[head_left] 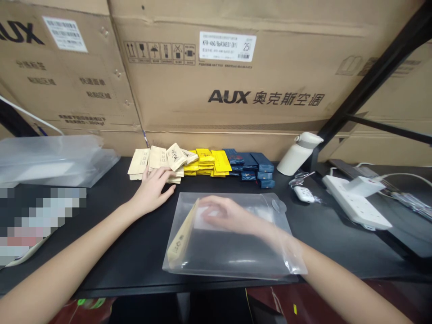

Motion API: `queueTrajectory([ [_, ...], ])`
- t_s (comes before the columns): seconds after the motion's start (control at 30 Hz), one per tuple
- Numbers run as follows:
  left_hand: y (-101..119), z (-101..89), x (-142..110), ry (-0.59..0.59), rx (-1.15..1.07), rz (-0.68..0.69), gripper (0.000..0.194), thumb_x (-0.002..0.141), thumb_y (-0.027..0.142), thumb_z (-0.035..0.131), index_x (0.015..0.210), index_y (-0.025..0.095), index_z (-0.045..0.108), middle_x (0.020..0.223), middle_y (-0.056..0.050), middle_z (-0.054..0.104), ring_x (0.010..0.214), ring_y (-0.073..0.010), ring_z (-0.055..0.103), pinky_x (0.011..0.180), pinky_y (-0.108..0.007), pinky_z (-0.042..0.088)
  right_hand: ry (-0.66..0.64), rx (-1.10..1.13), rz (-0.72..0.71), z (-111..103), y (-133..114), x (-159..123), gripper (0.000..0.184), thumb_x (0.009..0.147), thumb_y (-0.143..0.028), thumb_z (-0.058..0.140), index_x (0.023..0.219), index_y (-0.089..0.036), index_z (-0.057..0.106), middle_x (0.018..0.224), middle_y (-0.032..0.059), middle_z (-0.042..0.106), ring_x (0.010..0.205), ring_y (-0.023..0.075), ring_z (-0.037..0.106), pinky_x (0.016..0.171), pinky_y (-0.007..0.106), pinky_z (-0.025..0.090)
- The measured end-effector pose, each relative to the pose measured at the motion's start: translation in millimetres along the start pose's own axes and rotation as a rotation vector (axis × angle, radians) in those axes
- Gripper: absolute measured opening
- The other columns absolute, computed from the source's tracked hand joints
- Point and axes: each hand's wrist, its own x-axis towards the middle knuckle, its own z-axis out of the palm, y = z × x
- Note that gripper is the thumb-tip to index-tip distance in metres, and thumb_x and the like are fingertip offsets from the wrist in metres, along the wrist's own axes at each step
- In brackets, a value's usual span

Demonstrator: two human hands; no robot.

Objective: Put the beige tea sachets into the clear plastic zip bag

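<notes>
My left hand (152,189) reaches to the front of the beige packets (158,156), its fingertips touching them and its thumb apart. My right hand (224,213) is inside a translucent plastic document pouch (236,252) lying on the black table, seen through its film. The fingers there are loosely curved, with a gap to the thumb. At the pouch's left end stands a beige packet (180,238) with dark lettering, tilted and close to those fingertips. A whitish patch (205,219) shows beneath the hand. Yellow packets (221,162) and dark blue packets (251,163) are stacked beside the beige ones.
A stack of clear pouches (50,157) lies at the left. A white bottle (297,155), a wrapped white earphone case (303,194) and a power strip (357,202) with a plugged-in charger are at the right. Large cardboard boxes (236,117) stand behind the table (128,256).
</notes>
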Motion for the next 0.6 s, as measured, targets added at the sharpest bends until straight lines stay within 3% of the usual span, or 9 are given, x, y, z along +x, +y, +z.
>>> queueTrajectory([
  [0.6,2.8,1.0,-1.2,-0.038,0.042,-0.004,0.031,0.095,0.035,0.042,0.119,0.018,0.052,0.128,-0.017,0.057,0.123,-0.0353,0.053,0.109,-0.068,0.02,-0.008,0.015,-0.003,-0.4,-0.7,0.1,0.041,0.087,-0.031,0.066,0.126,-0.02,0.06,0.127,0.0101,0.065,0.11,0.0229,0.066,0.093,0.042,0.056],
])
